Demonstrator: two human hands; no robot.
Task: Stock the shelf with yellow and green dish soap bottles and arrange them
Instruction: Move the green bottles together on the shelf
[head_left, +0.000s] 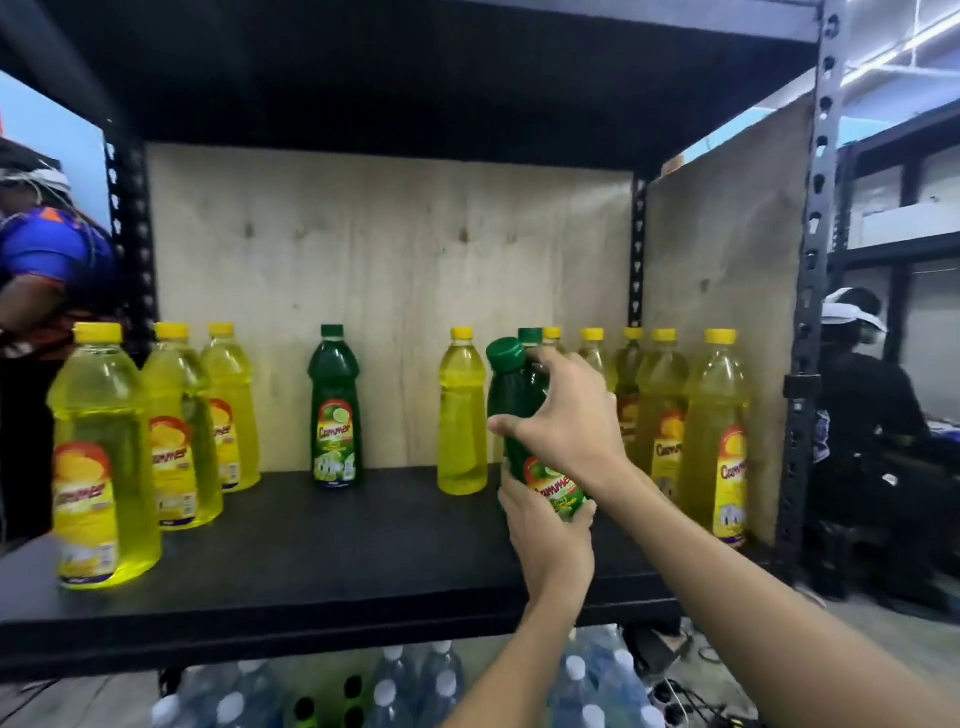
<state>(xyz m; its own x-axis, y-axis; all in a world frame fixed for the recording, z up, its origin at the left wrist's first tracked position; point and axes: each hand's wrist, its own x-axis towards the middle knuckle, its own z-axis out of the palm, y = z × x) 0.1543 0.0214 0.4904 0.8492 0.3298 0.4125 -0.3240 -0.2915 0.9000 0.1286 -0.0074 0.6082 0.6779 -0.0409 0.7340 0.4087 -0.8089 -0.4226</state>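
A green dish soap bottle (511, 400) is held tilted above the black shelf board (337, 561), right of the middle. My left hand (550, 535) grips its base from below and my right hand (569, 421) wraps its upper body. Another green bottle (333, 410) stands alone at the back centre. Three yellow bottles (176, 431) line the left side, the nearest (101, 467) at the front edge. One yellow bottle (462, 415) stands just left of the held bottle. Several yellow bottles (717, 441) crowd the right side; a second green cap (531, 335) shows behind my right hand.
Plywood panels (389, 291) close the shelf's back and right side. A black shelf (415, 62) hangs low overhead. Clear water bottles (405, 691) sit below the shelf board. One person (47, 260) is at the left and another (862, 395) sits at the right.
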